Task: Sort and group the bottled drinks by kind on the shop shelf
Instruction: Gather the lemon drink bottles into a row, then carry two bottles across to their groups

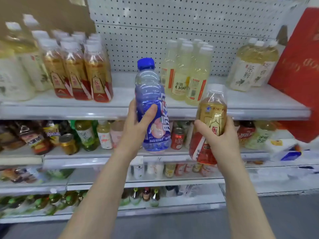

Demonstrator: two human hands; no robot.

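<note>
Head view, looking at white metal shop shelving with a pegboard back; the left hand (136, 125) is wrapped around a clear blue plastic bottle with a blue cap (151, 107), thumb pressed across its label, holding it upright in front of the top shelf's edge (69, 112); the right hand (219, 137) clasps a gold-and-red labelled bottle of amber drink with a white cap (209, 125), fingers closed round its lower half, the bottle tilted slightly and held just right of the blue one, the two apart; on the top shelf, at left, stands a cluster of matching gold-and-red bottles (77, 73); behind the blue bottle and to its right stands a group of pale yellow bottles with white-and-orange labels (188, 73); further right, pale tea bottles with white labels (250, 66) stand beside a red paper bag (296, 75); lower shelves carry mixed bottles and cans, blurred.
</note>
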